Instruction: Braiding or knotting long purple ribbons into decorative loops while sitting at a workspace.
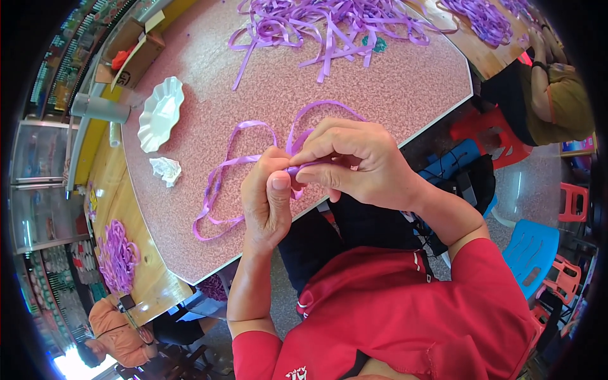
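Head view: left grip (266, 197) and right grip (358, 159) pinch purple ribbon (246, 159)
Its loops lie on the pink bench (206, 88).

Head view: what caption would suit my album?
Left hand and right hand pinch a purple ribbon at a pink table, a white scalloped dish off to the left.

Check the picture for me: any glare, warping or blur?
Head view: left hand and right hand look well lit and reasonably sharp, though they hide part of the purple ribbon; head view: a bright patch at lower left is washed out, and the wooden table shows shiny glints; head view: shelves at upper left curve strongly toward the black rim.
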Available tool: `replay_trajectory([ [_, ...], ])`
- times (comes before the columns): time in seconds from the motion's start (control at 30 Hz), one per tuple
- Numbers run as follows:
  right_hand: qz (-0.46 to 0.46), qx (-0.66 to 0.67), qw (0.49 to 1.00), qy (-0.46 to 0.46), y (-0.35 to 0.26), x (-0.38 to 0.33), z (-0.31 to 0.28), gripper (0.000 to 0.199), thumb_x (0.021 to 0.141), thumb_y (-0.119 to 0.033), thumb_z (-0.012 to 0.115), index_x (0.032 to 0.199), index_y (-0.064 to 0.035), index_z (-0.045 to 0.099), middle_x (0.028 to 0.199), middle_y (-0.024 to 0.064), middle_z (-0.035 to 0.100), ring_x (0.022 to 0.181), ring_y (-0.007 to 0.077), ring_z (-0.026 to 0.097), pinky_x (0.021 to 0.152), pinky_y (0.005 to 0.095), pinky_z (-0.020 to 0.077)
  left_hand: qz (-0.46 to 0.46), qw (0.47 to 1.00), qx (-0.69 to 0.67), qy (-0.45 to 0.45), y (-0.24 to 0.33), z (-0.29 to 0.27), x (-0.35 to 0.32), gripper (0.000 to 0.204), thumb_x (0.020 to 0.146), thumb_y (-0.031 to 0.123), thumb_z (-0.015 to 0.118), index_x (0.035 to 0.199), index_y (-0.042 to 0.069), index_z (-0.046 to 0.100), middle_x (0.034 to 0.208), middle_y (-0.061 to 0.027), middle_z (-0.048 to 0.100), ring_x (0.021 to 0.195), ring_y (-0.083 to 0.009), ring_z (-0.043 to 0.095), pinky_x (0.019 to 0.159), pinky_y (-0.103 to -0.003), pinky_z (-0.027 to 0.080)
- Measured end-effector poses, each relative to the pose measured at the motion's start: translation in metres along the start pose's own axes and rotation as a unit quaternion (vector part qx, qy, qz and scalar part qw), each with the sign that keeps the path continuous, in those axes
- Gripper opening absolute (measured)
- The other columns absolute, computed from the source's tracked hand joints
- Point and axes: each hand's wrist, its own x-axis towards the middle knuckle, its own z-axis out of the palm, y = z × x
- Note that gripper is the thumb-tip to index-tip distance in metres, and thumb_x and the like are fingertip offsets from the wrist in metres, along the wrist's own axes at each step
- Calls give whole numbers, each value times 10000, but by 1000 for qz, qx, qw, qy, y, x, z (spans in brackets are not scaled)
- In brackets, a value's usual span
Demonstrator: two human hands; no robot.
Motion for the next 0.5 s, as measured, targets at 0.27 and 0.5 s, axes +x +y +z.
replay_trajectory([
  [0.27,-131,-84,988,22,7,-1,-1,117,840,38,704,950,7,680,885,73,628,602,83,607,478,206,463,-38,998,-50,-12,0,3,-4,416,1040,376,423,985,-7,577,721,-54,538,554,-91,466,501,-237,374],
  [0.5,-30,44,998,15,7,-8,6,118,828,29,719,934,-9,683,879,80,630,638,100,605,505,239,458,-26,998,-24,45,-3,12,-13,417,1040,374,427,905,8,575,657,-14,481,525,-88,426,474,-241,329],
])
